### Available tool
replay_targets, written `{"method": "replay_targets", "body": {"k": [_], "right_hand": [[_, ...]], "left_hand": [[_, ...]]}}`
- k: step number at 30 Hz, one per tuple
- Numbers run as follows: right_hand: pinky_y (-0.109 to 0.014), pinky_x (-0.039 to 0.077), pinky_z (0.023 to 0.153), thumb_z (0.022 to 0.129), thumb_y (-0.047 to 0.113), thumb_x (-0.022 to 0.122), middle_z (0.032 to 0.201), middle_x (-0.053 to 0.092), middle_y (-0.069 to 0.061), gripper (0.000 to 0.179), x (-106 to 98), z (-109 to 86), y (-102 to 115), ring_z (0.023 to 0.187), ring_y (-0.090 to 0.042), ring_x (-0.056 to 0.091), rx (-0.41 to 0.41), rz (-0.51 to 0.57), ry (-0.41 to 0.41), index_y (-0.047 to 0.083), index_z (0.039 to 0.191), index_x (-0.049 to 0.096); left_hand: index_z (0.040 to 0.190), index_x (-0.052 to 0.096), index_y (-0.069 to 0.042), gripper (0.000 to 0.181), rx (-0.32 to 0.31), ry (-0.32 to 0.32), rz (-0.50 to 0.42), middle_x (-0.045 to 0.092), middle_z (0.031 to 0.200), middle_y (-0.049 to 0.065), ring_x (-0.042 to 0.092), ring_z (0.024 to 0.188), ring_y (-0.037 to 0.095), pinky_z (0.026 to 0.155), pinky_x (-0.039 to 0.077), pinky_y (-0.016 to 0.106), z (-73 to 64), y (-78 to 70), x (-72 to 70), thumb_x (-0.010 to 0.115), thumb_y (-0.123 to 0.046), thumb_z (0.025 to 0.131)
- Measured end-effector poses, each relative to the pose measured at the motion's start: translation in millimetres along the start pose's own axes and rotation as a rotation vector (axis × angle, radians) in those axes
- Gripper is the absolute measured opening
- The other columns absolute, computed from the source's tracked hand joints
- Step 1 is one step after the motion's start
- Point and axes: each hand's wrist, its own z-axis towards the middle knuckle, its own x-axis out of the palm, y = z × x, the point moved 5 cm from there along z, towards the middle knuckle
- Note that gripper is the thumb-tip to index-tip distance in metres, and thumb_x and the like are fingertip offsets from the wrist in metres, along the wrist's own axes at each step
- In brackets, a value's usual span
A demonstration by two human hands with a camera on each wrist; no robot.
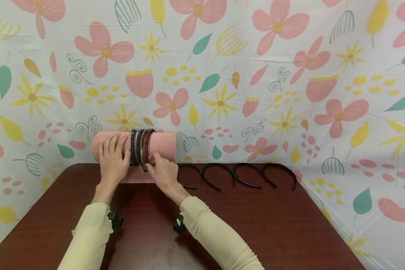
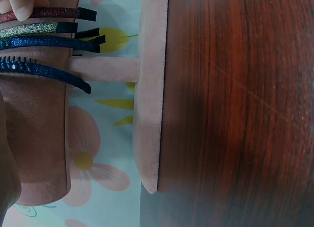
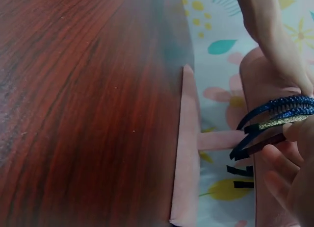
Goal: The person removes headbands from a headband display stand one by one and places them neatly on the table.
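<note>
A pink velvety headband stand (image 1: 165,142) has a thick horizontal roll on a post above a flat base (image 2: 149,89). Several glittery headbands circle the middle of the roll, among them a blue headband (image 2: 49,42), a silvery-gold headband (image 3: 277,121) and a red headband (image 2: 54,12). My left hand (image 1: 114,159) rests on the roll's left part, fingers extended over its top. At the right of the row, my right hand (image 1: 163,172) pinches the red headband near its lower end between thumb and fingers.
More dark headbands (image 1: 251,183) lie in a row on the brown table (image 1: 256,225), right of the stand. Behind the table hangs a flower-patterned cloth (image 1: 222,75). A small black device (image 1: 114,220) is strapped at each wrist.
</note>
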Motion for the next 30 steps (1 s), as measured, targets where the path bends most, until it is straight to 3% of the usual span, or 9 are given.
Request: {"method": "replay_targets", "body": {"k": [7, 20, 30], "right_hand": [[-0.025, 0.043, 0.046, 0.091, 0.035, 0.071, 0.097, 0.075, 0.017, 0.019, -5.7, 0.6, -2.2, 0.064, -0.009, 0.069, -0.052, 0.049, -0.012, 0.029, 0.109, 0.069], [-0.023, 0.049, 0.051, 0.090, 0.030, 0.074, 0.099, 0.076, 0.013, 0.020, -18.0, -5.0, -27.2, 0.073, -0.005, 0.071, -0.088, 0.102, -0.010, 0.026, 0.109, 0.070], [-0.015, 0.038, 0.045, 0.089, 0.027, 0.074, 0.095, 0.076, 0.010, 0.021, -25.6, -7.7, -45.5, 0.070, -0.004, 0.070, -0.086, 0.136, -0.005, 0.024, 0.109, 0.070]], "left_hand": [[0.142, 0.047, -0.013, 0.045, 0.009, -0.017, -0.004, 0.040, 0.152, 0.015, 0.028, 0.145, 0.036, 0.121, 0.009, 0.059, 1.2, -2.3, -1.0, 0.043, -0.032, 0.102], [0.143, 0.046, -0.015, 0.045, -0.004, 0.004, 0.002, 0.038, 0.153, 0.013, 0.026, 0.146, 0.035, 0.122, 0.007, 0.058, 0.4, 1.1, 2.5, 0.042, -0.033, 0.102], [0.142, 0.046, -0.014, 0.045, -0.002, -0.003, -0.002, 0.038, 0.153, 0.014, 0.026, 0.146, 0.036, 0.121, 0.007, 0.059, 0.2, 0.6, 1.8, 0.042, -0.032, 0.102]]}}
